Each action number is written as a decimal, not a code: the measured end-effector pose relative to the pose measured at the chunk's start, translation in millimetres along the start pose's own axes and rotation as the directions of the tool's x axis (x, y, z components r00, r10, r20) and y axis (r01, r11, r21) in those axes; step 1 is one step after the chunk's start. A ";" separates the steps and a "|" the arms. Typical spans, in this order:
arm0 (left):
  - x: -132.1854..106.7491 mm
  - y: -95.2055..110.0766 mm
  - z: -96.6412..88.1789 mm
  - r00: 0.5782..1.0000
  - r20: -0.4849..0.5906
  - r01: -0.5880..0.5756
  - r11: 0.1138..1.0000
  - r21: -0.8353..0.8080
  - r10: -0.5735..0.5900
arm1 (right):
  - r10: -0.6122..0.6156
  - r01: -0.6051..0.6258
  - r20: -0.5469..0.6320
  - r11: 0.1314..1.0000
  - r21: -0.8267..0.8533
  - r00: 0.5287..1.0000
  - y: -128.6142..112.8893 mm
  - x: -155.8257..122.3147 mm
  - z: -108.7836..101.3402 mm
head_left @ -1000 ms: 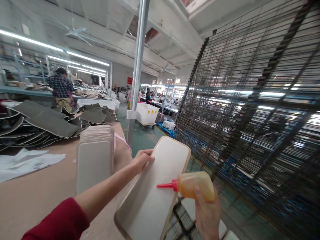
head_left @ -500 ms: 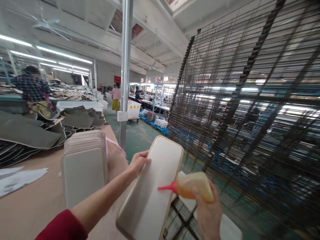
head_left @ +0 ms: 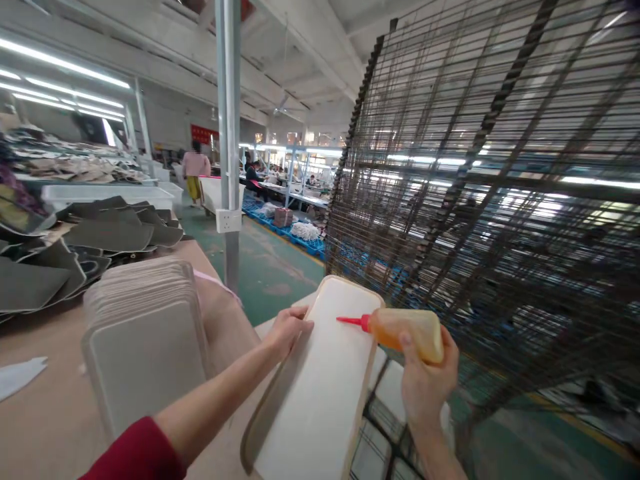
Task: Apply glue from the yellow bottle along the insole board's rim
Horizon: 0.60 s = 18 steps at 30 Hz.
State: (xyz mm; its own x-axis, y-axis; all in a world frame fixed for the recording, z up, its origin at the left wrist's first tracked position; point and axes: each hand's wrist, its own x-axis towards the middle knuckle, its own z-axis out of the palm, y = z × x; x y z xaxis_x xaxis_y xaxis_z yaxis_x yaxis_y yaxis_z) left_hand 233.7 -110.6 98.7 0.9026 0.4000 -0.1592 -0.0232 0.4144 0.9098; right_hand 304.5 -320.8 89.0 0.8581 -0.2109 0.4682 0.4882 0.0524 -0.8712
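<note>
My left hand (head_left: 289, 331) grips the left edge of a long white panel (head_left: 325, 380) with rounded corners and a beige rim. The panel is tilted, its white face toward me. In my right hand (head_left: 427, 373) is a squeeze bottle (head_left: 407, 331) of amber liquid, lying nearly level with its red nozzle pointing left. The nozzle's tip is over the upper part of the panel; whether it touches the surface I cannot tell. To the left, a stack of similar pale panels (head_left: 145, 360) leans on the table.
The brown table (head_left: 45, 420) carries a pile of dark grey cut sheets (head_left: 107, 230). A metal post (head_left: 229, 133) with a socket box rises beyond it. A tall wire rack (head_left: 450, 167) fills the right side. Farther off, a person (head_left: 195, 170) stands in the aisle.
The bottle has moved up along the panel and turned more level. My view has swung right, so the post and stack sit farther left. The left hand keeps its hold.
</note>
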 end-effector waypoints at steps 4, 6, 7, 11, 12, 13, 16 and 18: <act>20.4 -7.5 1.2 0.997 -0.061 0.044 0.999 0.003 -0.044 | 0.096 -0.095 0.103 0.995 -0.018 0.990 12.3 -13.6 -19.4; 36.0 -9.7 1.7 0.988 -0.143 0.066 0.998 0.004 -0.065 | 0.193 -0.202 0.152 0.979 0.042 0.969 18.4 -20.9 -35.9; 45.1 -10.7 3.0 0.981 -0.182 0.069 0.998 0.006 -0.066 | 0.228 -0.240 0.120 0.967 0.090 0.966 19.9 -17.7 -45.8; 87.0 -26.1 23.4 0.960 -0.272 0.086 0.995 0.058 -0.067 | 0.201 -0.145 -0.204 0.955 0.258 0.958 24.4 40.1 -108.9; 97.8 -35.6 33.1 0.957 -0.279 0.099 0.992 0.077 -0.074 | 0.210 -0.128 -0.256 0.944 0.303 0.944 28.9 56.2 -132.0; 108.1 -48.3 44.4 0.956 -0.279 0.116 0.989 0.094 -0.085 | 0.284 -0.145 -0.314 0.905 0.399 0.906 35.8 68.5 -157.3; 133.8 -105.1 85.8 0.959 -0.251 0.169 0.975 0.145 -0.129 | 0.526 -0.301 -0.425 0.818 0.490 0.737 71.7 75.7 -236.8; 145.2 -155.1 114.9 0.964 -0.200 0.210 0.961 0.178 -0.174 | 0.565 -0.387 -0.451 0.816 0.429 0.691 102.1 62.5 -282.0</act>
State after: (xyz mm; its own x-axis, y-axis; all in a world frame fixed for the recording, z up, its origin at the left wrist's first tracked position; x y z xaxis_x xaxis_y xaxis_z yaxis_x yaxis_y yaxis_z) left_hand 417.8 -210.8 -21.4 0.7886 0.4769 -0.3882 0.2441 0.3367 0.9094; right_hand 363.1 -604.0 -12.4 0.7969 -0.5561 -0.2359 0.1341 0.5436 -0.8286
